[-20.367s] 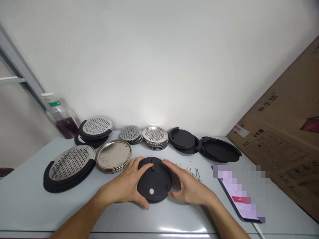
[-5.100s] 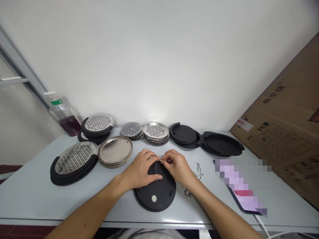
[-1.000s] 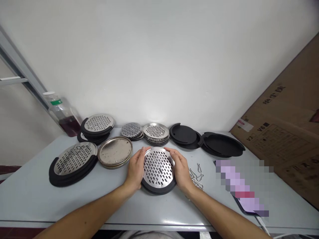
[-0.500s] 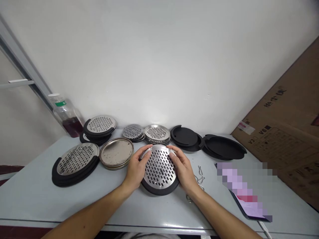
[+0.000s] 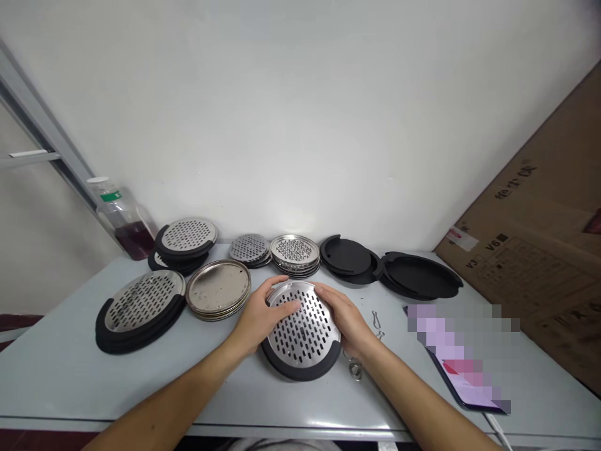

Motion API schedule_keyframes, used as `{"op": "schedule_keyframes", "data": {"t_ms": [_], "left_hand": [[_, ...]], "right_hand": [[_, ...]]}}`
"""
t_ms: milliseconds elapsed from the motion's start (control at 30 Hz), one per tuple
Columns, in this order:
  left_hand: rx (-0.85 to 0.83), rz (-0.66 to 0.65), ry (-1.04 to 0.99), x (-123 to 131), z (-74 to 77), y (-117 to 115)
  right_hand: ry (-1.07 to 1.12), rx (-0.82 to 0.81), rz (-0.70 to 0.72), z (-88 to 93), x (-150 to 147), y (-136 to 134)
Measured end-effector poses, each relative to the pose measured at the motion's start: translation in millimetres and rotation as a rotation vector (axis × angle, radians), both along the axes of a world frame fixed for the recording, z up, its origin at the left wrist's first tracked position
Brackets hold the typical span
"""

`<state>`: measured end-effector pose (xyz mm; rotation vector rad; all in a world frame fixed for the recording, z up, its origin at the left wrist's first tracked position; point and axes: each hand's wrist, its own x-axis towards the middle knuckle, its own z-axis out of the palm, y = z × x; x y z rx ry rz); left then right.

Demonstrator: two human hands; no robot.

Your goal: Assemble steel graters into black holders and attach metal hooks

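A round metal grater disc with rows of slots sits tilted toward me in a black rim, which wraps its near side. My left hand grips the left edge, thumb lying across the top face and fingers curled behind the far rim. Along the right edge, my right hand holds the same disc; its thumb is hidden. Beside my left hand is a stack of plain round metal lids. Small metal clips and a metal ring lie near my right wrist.
Slotted discs in black rims stand stacked at left and back left. Smaller slotted discs, toothed grater discs and black trays line the wall. A bottle of dark liquid, a phone and a cardboard box flank them.
The grater disc has come slightly nearer to me. My left thumb has slid further across its face, while my right thumb has left the top and dropped out of sight.
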<state>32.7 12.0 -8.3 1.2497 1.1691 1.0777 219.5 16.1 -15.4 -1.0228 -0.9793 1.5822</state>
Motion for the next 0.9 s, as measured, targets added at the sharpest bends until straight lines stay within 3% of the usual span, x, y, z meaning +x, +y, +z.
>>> {"op": "schedule_keyframes", "data": {"t_ms": [400,633,900], "left_hand": [[0.068,-0.039,0.083,-0.3,-3.3,-0.2],[0.074,-0.062,0.090,-0.3,-1.3,-0.5],[0.085,-0.048,0.116,0.6,-2.7,0.4]], "right_hand": [[-0.039,0.014,-0.045,-5.5,-1.2,0.2],[-0.127,0.048,0.057,-2.8,-0.9,-3.1],[-0.157,0.088,0.054,-4.2,-0.6,-2.8]]}}
